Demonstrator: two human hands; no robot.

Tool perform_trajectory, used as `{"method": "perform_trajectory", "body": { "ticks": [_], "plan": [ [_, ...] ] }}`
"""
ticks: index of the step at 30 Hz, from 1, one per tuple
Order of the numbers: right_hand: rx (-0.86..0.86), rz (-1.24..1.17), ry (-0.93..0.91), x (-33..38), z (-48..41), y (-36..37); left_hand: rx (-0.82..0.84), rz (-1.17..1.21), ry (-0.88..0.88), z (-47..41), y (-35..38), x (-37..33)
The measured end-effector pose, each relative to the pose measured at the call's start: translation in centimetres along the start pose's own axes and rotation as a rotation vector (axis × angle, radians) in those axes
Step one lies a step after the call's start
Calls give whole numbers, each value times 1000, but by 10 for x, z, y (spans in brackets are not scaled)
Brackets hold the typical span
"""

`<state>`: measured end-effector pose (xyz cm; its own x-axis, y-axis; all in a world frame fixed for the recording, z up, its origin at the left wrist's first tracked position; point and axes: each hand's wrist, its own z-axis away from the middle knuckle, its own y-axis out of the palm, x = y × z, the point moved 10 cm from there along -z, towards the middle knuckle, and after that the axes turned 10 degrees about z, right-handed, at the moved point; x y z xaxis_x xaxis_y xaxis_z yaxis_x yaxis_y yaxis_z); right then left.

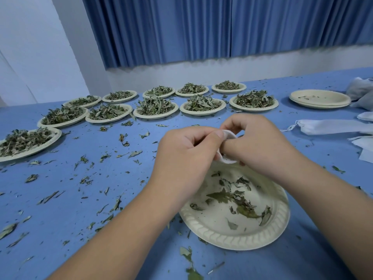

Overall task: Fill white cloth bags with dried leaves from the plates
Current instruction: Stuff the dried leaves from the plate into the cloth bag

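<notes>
A white cloth bag is held just above the far rim of a cream paper plate that carries a thin scatter of dried leaves. My left hand pinches the bag's left edge with thumb and curled fingers. My right hand curls round the bag's mouth from the right, its fingers tucked at the opening. Most of the bag is hidden between the two hands.
Several plates heaped with dried leaves stand in rows across the back and left of the blue table. Empty stacked plates sit at the back right, flat white bags beside them. Loose leaf bits litter the tabletop.
</notes>
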<state>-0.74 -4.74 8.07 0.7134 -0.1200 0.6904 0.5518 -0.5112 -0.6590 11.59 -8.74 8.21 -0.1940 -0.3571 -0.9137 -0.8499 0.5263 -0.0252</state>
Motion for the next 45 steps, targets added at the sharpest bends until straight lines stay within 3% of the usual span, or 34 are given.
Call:
{"method": "perform_trajectory", "body": {
  "ticks": [5, 10, 14, 22, 33, 39, 45],
  "plan": [
    [217, 62, -136, 7, 6, -13, -95, 4, 67, -5, -22, -8],
    [674, 483, -188, -12, 35, -4, -178, 29, 73, -11, -42, -8],
    [770, 606, -185, -20, 45, 7, -183, 26, 73, -13, -45, -6],
    [826, 718, -127, -29, 49, 25, -189, 36, 63, -14, -45, -5],
    [610, 728, -244, -16, 34, 36, -187, 27, 71, -14, -45, -4],
    [720, 646, -208, -20, 42, 36, -195, 0, 84, -14, -47, -6],
    [634, 703, -306, -7, 42, 49, -178, -13, 100, -13, -43, -8]
  ]
}}
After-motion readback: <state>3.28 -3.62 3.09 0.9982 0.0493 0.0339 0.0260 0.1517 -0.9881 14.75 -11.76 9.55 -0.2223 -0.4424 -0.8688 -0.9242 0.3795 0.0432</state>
